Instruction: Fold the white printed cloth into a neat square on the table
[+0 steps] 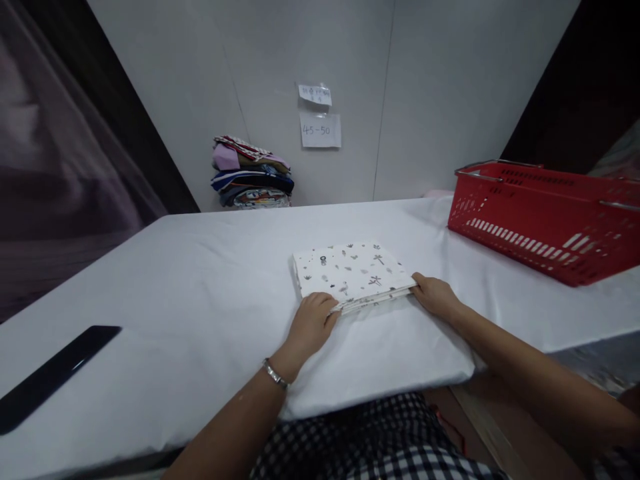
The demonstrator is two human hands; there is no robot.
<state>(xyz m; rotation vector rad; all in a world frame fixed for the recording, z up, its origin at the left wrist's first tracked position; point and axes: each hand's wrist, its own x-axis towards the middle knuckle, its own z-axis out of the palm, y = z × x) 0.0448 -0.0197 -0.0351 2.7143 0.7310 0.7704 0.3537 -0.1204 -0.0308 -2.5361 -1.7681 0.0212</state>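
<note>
A white cloth (353, 270), printed with small palm trees and other little figures, lies folded into a flat rectangle on the white-covered table (200, 280). Several layers show along its near edge. My left hand (315, 323) grips the near left corner, fingers on top and the thumb by the edge. At the near right corner my right hand (434, 293) pinches the layers between thumb and fingers. Part of each hand's grip under the cloth is hidden.
A red plastic basket (540, 220) with metal handles stands at the right. Folded clothes (253, 173) are stacked at the back by the wall. Two paper notes (321, 130) are taped there, one reading 45-50. A dark, glossy flat strip (55, 373) lies at the left.
</note>
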